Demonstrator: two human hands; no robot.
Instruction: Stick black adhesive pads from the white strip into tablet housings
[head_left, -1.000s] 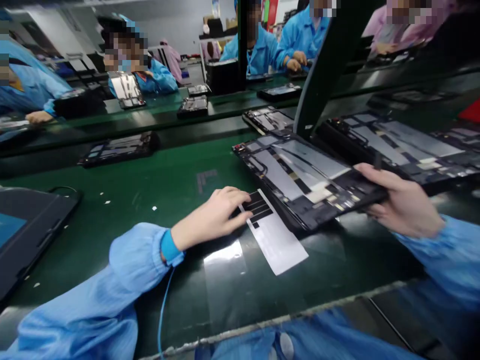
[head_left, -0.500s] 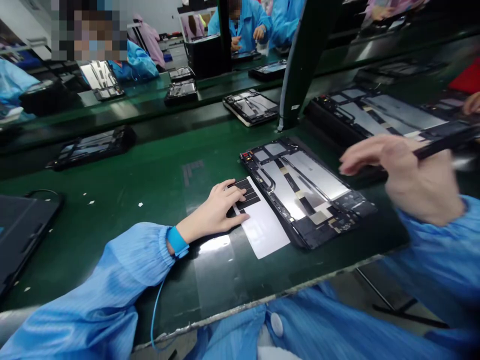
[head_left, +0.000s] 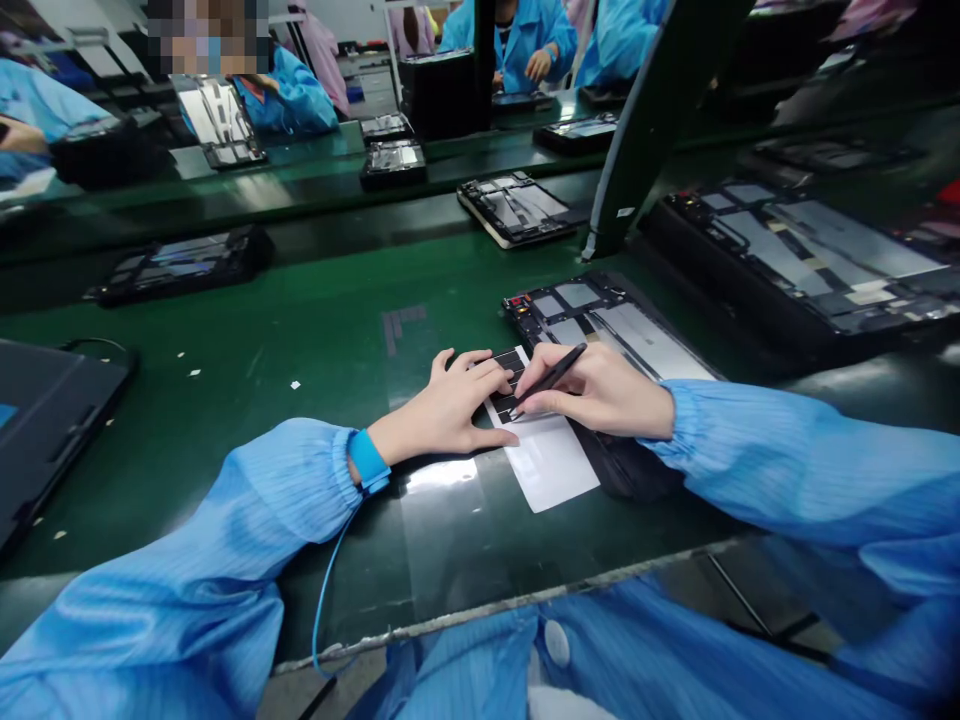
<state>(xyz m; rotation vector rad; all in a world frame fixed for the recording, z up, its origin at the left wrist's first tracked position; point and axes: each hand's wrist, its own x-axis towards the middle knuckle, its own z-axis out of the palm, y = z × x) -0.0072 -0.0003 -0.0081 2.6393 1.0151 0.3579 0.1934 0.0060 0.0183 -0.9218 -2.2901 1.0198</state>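
My left hand (head_left: 442,408) lies spread on a white sheet (head_left: 555,468), its fingertips resting by the black strips (head_left: 507,364) on the upper part. Black tweezers (head_left: 556,370) are pinched in my right hand (head_left: 619,392), and their tip touches down at the lower edge of the strips, close to my left fingers. Partly under my right hand and wrist is an opened tablet (head_left: 656,345) with its inner parts showing. The sheet lies along its left side.
More opened tablets stand on the right (head_left: 795,240), at the back (head_left: 517,208) and at the back left (head_left: 187,262). A green post (head_left: 637,130) rises behind my tablet. A dark case (head_left: 52,430) sits at the left. Several co-workers sit across the bench. A blue cord (head_left: 324,590) hangs from my left wristband.
My right hand has come in from the right with the tweezers and is now down at the strips on the sheet. My left hand stays on the sheet; the view has shifted slightly.
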